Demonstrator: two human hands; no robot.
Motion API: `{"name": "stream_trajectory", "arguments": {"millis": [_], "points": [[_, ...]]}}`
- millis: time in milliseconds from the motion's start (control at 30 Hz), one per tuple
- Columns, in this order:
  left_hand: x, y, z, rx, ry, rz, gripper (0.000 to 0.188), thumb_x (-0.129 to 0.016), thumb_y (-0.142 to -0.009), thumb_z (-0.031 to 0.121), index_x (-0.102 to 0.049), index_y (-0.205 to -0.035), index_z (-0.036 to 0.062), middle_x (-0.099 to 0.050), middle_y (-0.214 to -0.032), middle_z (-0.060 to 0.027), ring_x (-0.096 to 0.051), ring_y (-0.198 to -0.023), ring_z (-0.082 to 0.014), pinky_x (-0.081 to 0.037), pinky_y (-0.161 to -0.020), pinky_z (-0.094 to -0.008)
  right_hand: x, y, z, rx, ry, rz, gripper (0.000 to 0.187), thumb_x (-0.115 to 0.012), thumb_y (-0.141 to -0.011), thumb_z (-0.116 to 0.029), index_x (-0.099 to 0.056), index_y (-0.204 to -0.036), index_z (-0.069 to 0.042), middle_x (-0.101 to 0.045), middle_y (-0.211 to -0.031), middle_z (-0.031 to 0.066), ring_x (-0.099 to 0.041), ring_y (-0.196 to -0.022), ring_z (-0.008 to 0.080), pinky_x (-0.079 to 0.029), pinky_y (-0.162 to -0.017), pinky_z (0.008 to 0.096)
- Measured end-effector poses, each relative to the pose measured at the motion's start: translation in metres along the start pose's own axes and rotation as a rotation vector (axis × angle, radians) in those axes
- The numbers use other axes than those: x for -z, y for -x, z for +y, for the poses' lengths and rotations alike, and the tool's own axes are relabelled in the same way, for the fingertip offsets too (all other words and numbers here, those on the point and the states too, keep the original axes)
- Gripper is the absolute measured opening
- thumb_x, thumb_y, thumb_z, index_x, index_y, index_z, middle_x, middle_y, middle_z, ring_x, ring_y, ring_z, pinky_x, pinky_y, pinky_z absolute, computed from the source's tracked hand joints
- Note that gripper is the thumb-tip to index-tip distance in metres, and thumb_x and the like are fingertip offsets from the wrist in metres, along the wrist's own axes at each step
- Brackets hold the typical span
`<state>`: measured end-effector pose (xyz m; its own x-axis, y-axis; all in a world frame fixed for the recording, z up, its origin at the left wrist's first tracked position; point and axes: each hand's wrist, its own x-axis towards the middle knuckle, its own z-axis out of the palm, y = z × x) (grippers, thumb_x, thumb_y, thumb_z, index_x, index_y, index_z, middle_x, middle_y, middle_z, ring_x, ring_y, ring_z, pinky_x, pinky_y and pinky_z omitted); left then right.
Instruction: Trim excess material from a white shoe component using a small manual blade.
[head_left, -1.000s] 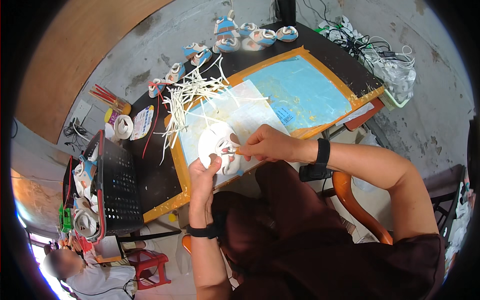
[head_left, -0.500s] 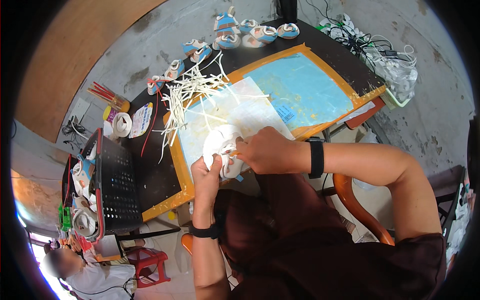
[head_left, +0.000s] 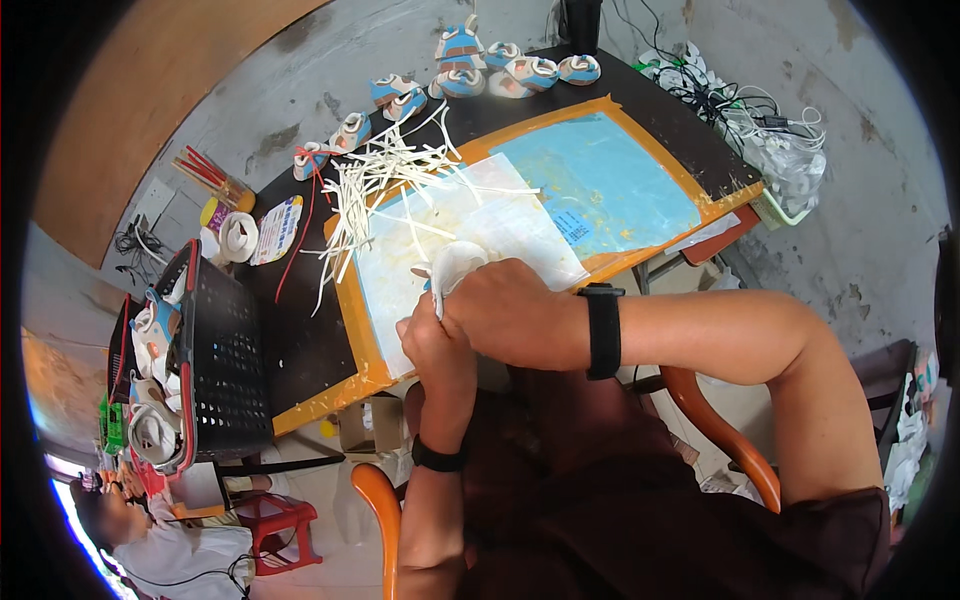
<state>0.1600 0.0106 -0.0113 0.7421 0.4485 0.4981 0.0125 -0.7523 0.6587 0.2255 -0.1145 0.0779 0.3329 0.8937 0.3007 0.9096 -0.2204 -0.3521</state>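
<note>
A person's left hand (head_left: 437, 342) grips a small white shoe (head_left: 460, 264) above the near edge of a dark counter (head_left: 300, 335), left of its middle, while the right hand (head_left: 515, 305) presses up against it, fingers curled; the fingertips are hidden, and what they grasp cannot be told. The shoe, largely covered by the hands, is held over the near edge of a white sheet (head_left: 515, 215), which overlaps a blue mat (head_left: 640, 180) framed in orange tape. Pale strips (head_left: 400, 165) lie heaped beyond the sheet, toward the counter's far left corner, beside a red cord (head_left: 293, 255). Blue, white and brown shoes (head_left: 459, 84) line the far edge. A container of red sticks (head_left: 236, 194), a white roll (head_left: 238, 237) and a printed card (head_left: 277, 230) stand by the far left corner; a black basket (head_left: 225, 340) holding more shoes is at the left end. Beyond it, a co-worker in white (head_left: 195, 555) is beside a red stool (head_left: 275, 530). Tangled cables (head_left: 705, 105) lie past the right end.
</note>
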Motion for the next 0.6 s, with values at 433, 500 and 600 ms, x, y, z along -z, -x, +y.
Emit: {"name": "stream_trajectory", "arguments": {"millis": [433, 500, 600], "points": [[0.008, 0.002, 0.011, -0.130, 0.079, 0.072, 0.016, -0.058, -0.083, 0.008, -0.061, -0.094, -0.0034, -0.063, -0.069, -0.0139, -0.063, -0.064, -0.0205, -0.045, -0.061, -0.0329, -0.040, 0.006, -0.020, 0.023, 0.332, 0.173, 0.008, -0.061, -0.071, -0.007, -0.063, -0.073, 0.001, -0.062, -0.067, 0.0143, -0.065, -0.060, 0.0242, -0.049, -0.045, 0.0337], [0.002, 0.002, 0.002, -0.122, 0.134, 0.100, 0.015, -0.058, -0.084, 0.008, -0.061, -0.092, -0.0038, -0.063, -0.069, -0.0151, -0.063, -0.062, -0.0200, -0.044, -0.057, -0.0329, -0.044, 0.004, -0.016, -0.036, 0.254, 0.165, 0.014, -0.061, -0.074, -0.010, -0.062, -0.070, 0.003, -0.062, -0.068, 0.0174, -0.064, -0.057, 0.0282, -0.050, -0.048, 0.0352], [-0.003, 0.005, -0.009, -0.103, 0.138, 0.115, 0.013, -0.057, -0.085, 0.007, -0.061, -0.090, -0.0045, -0.063, -0.067, -0.0161, -0.062, -0.059, -0.0182, -0.044, -0.052, -0.0327, -0.035, 0.000, -0.011, -0.257, 0.004, 0.225, 0.021, -0.058, -0.077, -0.014, -0.062, -0.067, 0.005, -0.062, -0.068, 0.0194, -0.063, -0.058, 0.0339, -0.051, -0.052, 0.0383]]}}
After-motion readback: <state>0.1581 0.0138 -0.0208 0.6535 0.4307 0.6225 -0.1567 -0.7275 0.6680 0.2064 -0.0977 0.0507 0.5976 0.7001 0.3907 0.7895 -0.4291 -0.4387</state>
